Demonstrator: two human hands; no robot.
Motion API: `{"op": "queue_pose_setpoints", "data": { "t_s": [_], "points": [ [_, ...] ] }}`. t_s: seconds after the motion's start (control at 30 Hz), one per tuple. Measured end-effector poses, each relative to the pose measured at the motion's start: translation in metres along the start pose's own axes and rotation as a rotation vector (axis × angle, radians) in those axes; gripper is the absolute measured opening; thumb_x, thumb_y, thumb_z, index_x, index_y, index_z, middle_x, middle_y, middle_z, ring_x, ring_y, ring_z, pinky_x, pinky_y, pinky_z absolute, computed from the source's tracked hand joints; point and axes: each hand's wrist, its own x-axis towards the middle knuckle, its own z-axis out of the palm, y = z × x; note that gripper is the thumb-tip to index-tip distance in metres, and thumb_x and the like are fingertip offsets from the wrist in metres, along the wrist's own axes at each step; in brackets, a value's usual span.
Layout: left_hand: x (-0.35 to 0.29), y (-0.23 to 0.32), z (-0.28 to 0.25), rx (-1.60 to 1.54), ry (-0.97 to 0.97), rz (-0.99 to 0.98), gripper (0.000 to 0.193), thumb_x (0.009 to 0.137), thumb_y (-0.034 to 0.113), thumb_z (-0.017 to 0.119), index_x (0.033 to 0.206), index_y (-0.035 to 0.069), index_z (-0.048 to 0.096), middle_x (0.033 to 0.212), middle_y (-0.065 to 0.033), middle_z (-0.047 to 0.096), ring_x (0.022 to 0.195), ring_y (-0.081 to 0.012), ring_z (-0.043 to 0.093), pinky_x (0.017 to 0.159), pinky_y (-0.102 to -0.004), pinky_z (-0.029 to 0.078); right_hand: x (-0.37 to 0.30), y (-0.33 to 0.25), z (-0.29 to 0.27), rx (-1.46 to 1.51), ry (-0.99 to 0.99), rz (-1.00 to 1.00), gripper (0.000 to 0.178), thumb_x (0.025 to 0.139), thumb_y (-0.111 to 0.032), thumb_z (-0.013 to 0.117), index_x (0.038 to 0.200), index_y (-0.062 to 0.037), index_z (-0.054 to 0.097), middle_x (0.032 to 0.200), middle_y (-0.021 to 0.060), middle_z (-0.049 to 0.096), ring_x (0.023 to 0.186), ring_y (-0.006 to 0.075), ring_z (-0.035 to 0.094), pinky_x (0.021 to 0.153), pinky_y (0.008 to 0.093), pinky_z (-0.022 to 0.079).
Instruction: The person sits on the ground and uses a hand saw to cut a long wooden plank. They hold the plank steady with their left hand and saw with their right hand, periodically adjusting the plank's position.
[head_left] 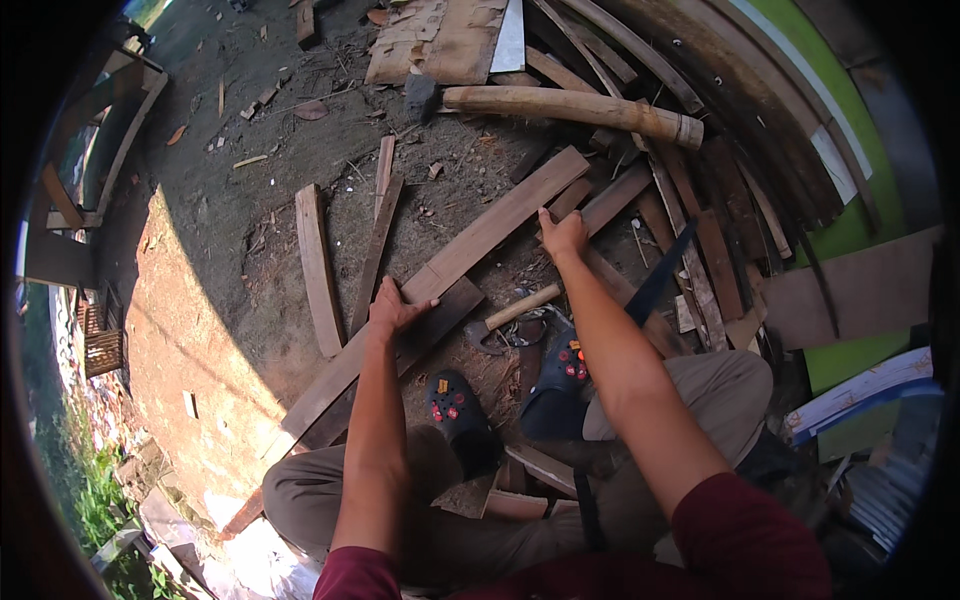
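Observation:
A long brown wooden plank (495,225) slants from my left knee up to the right, with a faint line across its middle. My left hand (397,308) grips it partway along, thumb spread over the top and fingers at the far edge. Farther up, my right hand (563,235) holds its near edge, a fingertip on the wood; the other fingers are partly hidden. Beneath lies a darker plank (455,305). A tool with a pale wooden handle (522,306) rests on the ground between my feet. Beside my right forearm is a dark, tapered blade (662,275), its handle hidden.
Loose wood strips (318,270) lie left of the plank. A thick bamboo-like pole (580,108) and piled boards (715,250) fill the right and far side, before a green panel (850,240). My dark clogs (462,410) are close to the planks. Sunlit ground (180,340) stretches left.

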Motion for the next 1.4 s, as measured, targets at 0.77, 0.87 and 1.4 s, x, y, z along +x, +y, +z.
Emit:
{"op": "queue_pose_setpoints", "data": {
  "t_s": [0.77, 0.87, 1.4],
  "points": [
    [-0.144, 0.051, -0.016, 0.046, 0.47, 0.347, 0.067, 0.062, 0.048, 0.094, 0.087, 0.0, 0.055, 0.083, -0.0177, 0.06, 0.081, -0.0372, 0.062, 0.073, -0.0454, 0.049, 0.034, 0.155, -0.053, 0.81, -0.372, 0.065, 0.035, 0.102, -0.027, 0.063, 0.118, 0.0032, 0.067, 0.102, 0.0124, 0.071, 0.087, 0.0215, 0.069, 0.078, 0.0321, 0.057],
    [-0.152, 0.071, -0.001, 0.042, 0.47, 0.363, 0.067, 0.063, 0.048, 0.094, 0.087, 0.0, 0.054, 0.084, -0.0183, 0.06, 0.082, -0.0393, 0.061, 0.074, -0.0463, 0.049, 0.034, 0.179, -0.04, 0.465, 0.008, 0.023, 0.047, 0.093, -0.036, 0.072, 0.119, 0.0034, 0.066, 0.105, 0.0197, 0.071, 0.096, 0.0314, 0.07, 0.086, 0.0395, 0.056],
    [-0.133, 0.038, 0.041, 0.147, 0.477, 0.229, 0.054, 0.077, 0.034, 0.083, 0.111, 0.002, 0.056, 0.105, -0.0236, 0.068, 0.104, -0.043, 0.065, 0.089, -0.0526, 0.05, -0.169, 0.18, -0.101, -0.269, -0.407, 0.244, 0.057, 0.091, -0.055, 0.065, 0.11, -0.0016, 0.073, 0.123, 0.0175, 0.07, 0.122, 0.0343, 0.061, 0.1, 0.0466, 0.052]
  ]
}}
